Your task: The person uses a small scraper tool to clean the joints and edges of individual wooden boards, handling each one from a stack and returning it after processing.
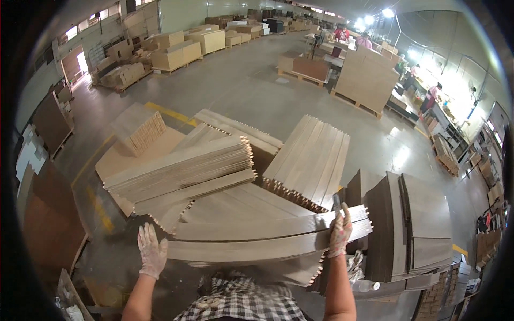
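Observation:
Two long grey-brown wooden boards (241,250) lie side by side in front of me, over a stack of similar boards. My right hand (340,232), in a patterned thin glove, is closed over them near their tenoned right ends. A small dark grey object (336,202) sticks up at its fingers; its kind is unclear. Beside the boards' left end is my left hand (152,251), in a whitish glove, fingers stretched out and holding nothing. Just beyond lie a large pile of boards (187,166) and another bundle (310,158) with toothed ends.
A small bundle of slats (139,128) sits on a flat sheet (115,158) at the left. Dark panels (425,208) stand to the right, near a clear plastic bottle (365,286). Palleted panels (367,80) and people at benches (431,96) are farther off.

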`<state>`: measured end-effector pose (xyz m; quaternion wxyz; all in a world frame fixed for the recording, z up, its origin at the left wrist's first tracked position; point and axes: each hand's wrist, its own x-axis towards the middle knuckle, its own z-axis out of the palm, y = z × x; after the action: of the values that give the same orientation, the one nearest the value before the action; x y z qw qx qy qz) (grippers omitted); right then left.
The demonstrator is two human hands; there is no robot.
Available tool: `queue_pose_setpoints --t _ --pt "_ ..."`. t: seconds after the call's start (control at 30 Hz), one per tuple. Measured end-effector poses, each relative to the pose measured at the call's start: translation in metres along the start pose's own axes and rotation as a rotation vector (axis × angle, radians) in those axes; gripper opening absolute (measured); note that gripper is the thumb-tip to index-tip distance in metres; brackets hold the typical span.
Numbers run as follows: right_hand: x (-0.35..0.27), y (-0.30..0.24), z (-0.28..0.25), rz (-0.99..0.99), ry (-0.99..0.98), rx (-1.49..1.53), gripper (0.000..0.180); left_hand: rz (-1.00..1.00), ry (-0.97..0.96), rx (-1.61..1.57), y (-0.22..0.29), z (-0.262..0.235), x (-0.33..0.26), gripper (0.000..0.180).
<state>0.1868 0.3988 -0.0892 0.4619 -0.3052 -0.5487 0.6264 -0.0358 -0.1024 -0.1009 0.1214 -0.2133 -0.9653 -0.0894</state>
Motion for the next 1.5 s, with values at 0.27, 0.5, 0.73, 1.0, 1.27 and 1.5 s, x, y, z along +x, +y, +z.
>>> queue_pose_setpoints --t 0.27,0.5,0.73,1.0,1.27,1.5 --pt "0.044 0.001 -0.061 -0.340 0.293 -0.353 0.034 0.849 -0.212 -0.405 0.204 -0.039 0.015 0.065" --pt "0.039 -0.055 -0.116 -0.248 0.640 -0.150 0.028 0.928 -0.034 -0.318 0.250 0.019 0.014 0.064" --pt "0.000 -0.018 -0.076 -0.429 0.381 -0.187 0.028 0.876 -0.324 -0.295 0.244 0.009 0.025 0.069" --pt "-0.062 -0.078 -0.028 -0.266 0.482 0.119 0.035 0.659 -0.175 -0.237 0.101 -0.056 0.110 0.082" --pt "-0.122 -0.037 0.012 -0.109 0.457 0.130 0.031 0.335 -0.229 -0.101 -0.044 0.072 0.167 0.078" --pt "-0.186 -0.027 0.023 -0.026 0.564 -0.022 0.028 0.318 -0.371 -0.115 -0.053 0.167 0.200 0.079"
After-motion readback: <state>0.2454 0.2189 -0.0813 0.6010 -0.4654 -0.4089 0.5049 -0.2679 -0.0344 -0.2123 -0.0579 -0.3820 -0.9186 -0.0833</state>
